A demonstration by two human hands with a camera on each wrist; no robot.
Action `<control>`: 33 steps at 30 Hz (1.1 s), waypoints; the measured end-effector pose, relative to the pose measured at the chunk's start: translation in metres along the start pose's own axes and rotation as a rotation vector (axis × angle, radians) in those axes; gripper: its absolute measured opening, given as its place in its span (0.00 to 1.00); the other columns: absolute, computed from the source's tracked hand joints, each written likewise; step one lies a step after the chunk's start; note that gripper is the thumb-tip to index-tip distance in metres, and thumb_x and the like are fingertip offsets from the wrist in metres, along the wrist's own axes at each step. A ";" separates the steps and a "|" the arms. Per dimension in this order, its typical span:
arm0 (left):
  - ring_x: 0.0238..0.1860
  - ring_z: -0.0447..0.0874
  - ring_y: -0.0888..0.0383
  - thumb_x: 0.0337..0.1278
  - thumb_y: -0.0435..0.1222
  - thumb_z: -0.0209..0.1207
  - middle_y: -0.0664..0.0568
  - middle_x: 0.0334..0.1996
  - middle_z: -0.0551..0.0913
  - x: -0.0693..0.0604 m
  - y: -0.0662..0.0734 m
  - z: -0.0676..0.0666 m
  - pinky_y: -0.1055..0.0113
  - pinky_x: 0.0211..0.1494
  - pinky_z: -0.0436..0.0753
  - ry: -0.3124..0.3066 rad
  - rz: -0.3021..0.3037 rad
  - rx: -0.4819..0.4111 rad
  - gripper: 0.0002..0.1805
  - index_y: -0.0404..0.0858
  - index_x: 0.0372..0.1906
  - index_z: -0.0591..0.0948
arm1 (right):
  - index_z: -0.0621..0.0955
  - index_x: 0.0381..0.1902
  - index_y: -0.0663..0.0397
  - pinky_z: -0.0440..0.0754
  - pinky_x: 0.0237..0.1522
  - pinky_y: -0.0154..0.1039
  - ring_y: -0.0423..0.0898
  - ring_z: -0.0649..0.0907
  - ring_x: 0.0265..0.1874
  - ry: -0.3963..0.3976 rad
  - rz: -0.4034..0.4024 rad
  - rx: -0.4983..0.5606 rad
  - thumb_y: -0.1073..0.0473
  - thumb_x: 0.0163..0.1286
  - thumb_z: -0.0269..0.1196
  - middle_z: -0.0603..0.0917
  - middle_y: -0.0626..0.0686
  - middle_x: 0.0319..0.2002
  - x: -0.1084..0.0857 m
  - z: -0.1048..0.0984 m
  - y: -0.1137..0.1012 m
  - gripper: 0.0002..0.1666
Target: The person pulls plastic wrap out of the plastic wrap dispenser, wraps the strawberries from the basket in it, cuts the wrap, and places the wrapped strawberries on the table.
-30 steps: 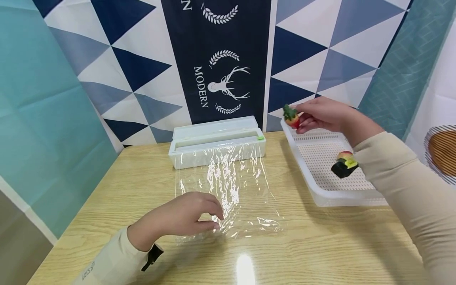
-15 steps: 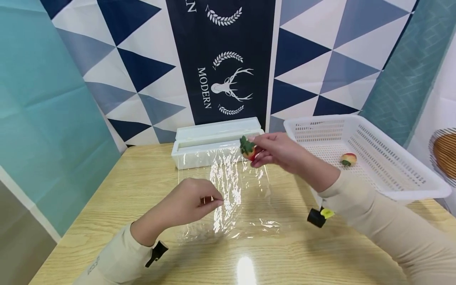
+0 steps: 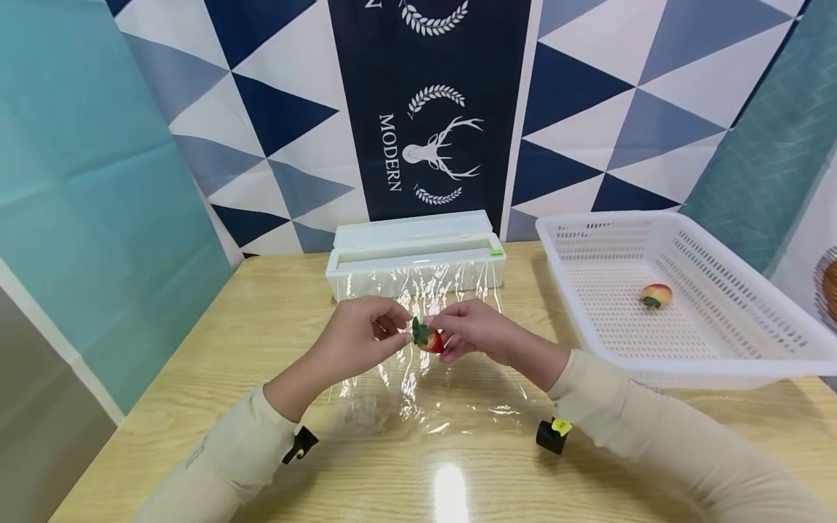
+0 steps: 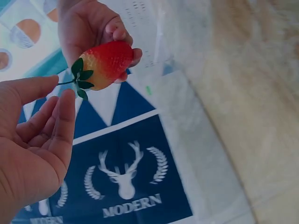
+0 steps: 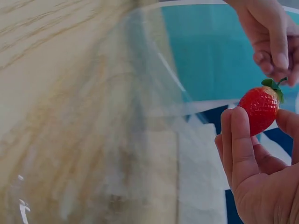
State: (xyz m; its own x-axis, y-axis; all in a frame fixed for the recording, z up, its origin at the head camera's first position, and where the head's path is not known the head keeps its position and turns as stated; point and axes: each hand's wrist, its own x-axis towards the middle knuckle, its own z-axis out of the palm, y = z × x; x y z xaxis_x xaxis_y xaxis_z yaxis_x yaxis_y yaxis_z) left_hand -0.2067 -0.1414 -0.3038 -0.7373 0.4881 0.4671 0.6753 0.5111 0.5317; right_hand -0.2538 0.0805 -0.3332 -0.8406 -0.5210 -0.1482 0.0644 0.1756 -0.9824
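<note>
A red strawberry (image 3: 430,339) with green leaves is pinched in my right hand (image 3: 480,330), held above the sheet of cling film (image 3: 408,385). My left hand (image 3: 366,334) is at its leafy end. In the left wrist view, the strawberry (image 4: 107,65) points its stem between that hand's thumb and index finger, which stand a little apart. Close by in the right wrist view, my right thumb and fingers hold the strawberry (image 5: 259,109) from its sides. The film comes out of a white box (image 3: 418,280) with its lid up.
A white perforated basket (image 3: 608,349) stands at the right, with another strawberry (image 3: 656,296), yellowish red, inside. A patterned cloth (image 3: 431,109) hangs behind the wooden table (image 3: 275,305).
My right hand has carried the strawberry from over the basket leftward to above the cling film. My left hand has risen to meet it at the stem.
</note>
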 end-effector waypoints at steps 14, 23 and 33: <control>0.23 0.78 0.68 0.52 0.27 0.65 0.60 0.21 0.82 0.000 -0.018 0.023 0.72 0.29 0.80 -0.192 -0.118 -0.017 0.05 0.39 0.26 0.84 | 0.81 0.46 0.69 0.85 0.39 0.44 0.49 0.85 0.26 -0.051 0.040 -0.180 0.59 0.65 0.65 0.84 0.58 0.32 0.000 0.000 0.028 0.18; 0.23 0.77 0.68 0.50 0.27 0.65 0.60 0.20 0.81 -0.003 -0.019 0.030 0.72 0.30 0.81 -0.226 -0.113 -0.002 0.06 0.40 0.26 0.84 | 0.82 0.42 0.63 0.82 0.38 0.38 0.46 0.84 0.33 -0.067 -0.045 -0.409 0.65 0.51 0.75 0.82 0.54 0.33 -0.006 -0.003 0.038 0.20; 0.28 0.83 0.65 0.46 0.25 0.68 0.53 0.27 0.85 -0.012 -0.029 0.024 0.74 0.33 0.81 -0.298 -0.126 0.023 0.06 0.35 0.32 0.84 | 0.84 0.35 0.56 0.80 0.31 0.36 0.40 0.81 0.24 -0.059 -0.184 -0.707 0.58 0.50 0.76 0.82 0.44 0.24 -0.015 -0.003 0.041 0.15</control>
State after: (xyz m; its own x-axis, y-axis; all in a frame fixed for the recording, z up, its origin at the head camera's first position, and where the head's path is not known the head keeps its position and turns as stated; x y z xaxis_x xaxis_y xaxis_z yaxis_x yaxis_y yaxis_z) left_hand -0.2174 -0.1452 -0.3414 -0.7787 0.6041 0.1692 0.5819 0.5949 0.5545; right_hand -0.2405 0.0984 -0.3709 -0.7728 -0.6345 -0.0137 -0.4542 0.5679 -0.6864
